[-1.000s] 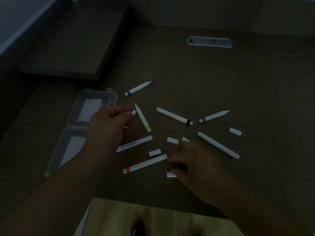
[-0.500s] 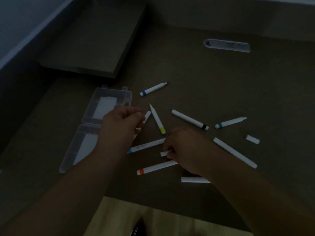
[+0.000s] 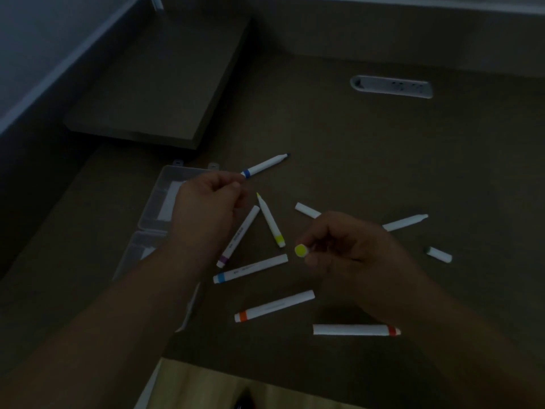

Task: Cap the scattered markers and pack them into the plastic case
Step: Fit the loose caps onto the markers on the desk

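Note:
The open clear plastic case (image 3: 160, 199) lies at the left, partly hidden by my left arm. My left hand (image 3: 206, 208) has its curled fingertips at the banded end of an uncapped blue marker (image 3: 265, 166); whether it grips the marker is unclear. My right hand (image 3: 354, 255) pinches a yellow-ended cap (image 3: 301, 250) just right of the uncapped yellow marker (image 3: 269, 221). A purple marker (image 3: 239, 237), a light-blue marker (image 3: 250, 268), an orange marker (image 3: 274, 305) and a red marker (image 3: 356, 330) lie capped on the table. An uncapped green marker (image 3: 405, 222) and a loose cap (image 3: 439, 254) lie at the right.
Another white marker (image 3: 306, 210) pokes out from behind my right hand. A power socket strip (image 3: 392, 87) is set into the table at the back right. A raised platform (image 3: 156, 93) stands at the back left. A pale wooden edge (image 3: 206, 388) runs below.
My left hand has let the purple marker down and moved up to the blue marker's end. My right hand has lifted off the table with the yellow cap. The camera moved closer.

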`<state>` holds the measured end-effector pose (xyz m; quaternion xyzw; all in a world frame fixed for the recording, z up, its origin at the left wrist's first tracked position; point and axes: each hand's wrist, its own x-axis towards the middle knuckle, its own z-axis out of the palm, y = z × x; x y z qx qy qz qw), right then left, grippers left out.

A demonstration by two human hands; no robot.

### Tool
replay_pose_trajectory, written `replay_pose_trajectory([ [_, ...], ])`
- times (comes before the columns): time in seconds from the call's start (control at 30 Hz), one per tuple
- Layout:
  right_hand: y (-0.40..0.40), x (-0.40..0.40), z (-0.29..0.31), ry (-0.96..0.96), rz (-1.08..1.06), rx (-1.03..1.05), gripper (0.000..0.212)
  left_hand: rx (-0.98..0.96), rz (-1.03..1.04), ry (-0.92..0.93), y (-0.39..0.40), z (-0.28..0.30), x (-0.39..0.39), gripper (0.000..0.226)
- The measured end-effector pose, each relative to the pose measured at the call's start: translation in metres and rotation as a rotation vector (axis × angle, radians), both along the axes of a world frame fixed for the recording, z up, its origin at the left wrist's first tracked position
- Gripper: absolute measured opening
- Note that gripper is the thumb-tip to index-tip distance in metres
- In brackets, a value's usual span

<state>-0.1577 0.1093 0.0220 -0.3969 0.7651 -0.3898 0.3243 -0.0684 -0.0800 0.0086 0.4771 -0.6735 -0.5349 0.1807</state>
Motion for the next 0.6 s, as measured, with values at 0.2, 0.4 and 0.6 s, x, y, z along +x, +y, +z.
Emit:
replay_pose_trajectory([
  [0.2,0.019,-0.015,0.002,-0.051,-0.146,0.018,0.016,-0.035,-0.044,-0.038,-0.003,-0.004,-0.015,0.02],
  [0.4,0.044,-0.029,-0.001,-0.09,-0.351,0.024,0.011,-0.452,-0.452,-0.441,-0.002,-0.014,-0.017,0.024],
  [0.6,0.052,-0.027,-0.006,-0.118,-0.408,0.057,0.01,-0.639,-0.528,-0.846,0.007,-0.025,-0.031,0.03],
])
